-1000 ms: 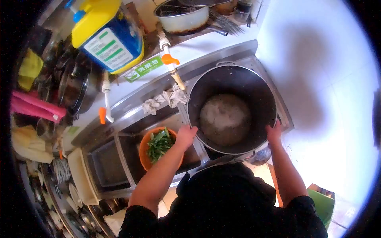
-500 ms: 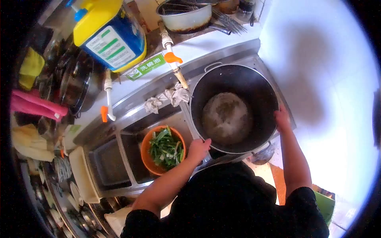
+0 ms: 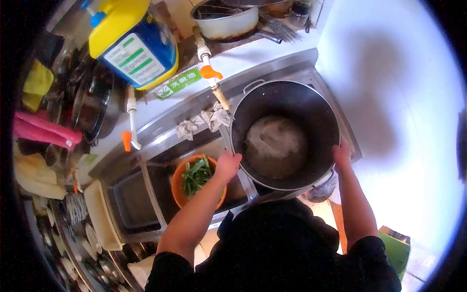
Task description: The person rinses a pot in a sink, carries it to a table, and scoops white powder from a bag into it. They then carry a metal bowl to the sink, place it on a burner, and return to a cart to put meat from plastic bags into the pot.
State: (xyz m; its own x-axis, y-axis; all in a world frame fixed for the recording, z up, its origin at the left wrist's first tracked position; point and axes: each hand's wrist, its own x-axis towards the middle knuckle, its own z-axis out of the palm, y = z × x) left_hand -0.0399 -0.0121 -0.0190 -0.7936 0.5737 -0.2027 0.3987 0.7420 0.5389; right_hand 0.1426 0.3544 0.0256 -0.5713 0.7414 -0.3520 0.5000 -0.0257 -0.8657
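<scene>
While hands (image 3: 227, 165) (image 3: 341, 155) grip pot (image 3: 292, 109) rim, sink (image 3: 284, 64) edges close.

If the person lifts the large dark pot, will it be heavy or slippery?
Probably heavy: the large pot is wide and holds cloudy liquid. It may slosh and tilt; left hand and right hand grip opposite rim sides.

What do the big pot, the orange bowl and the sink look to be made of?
Big pot: metal, likely steel or aluminium; thin bright rim, dull darkened inside.
Orange bowl: probably plastic; even, saturated matte colour.
Sink: stainless steel, brushed finish; grey sheen and folded edges.
</scene>
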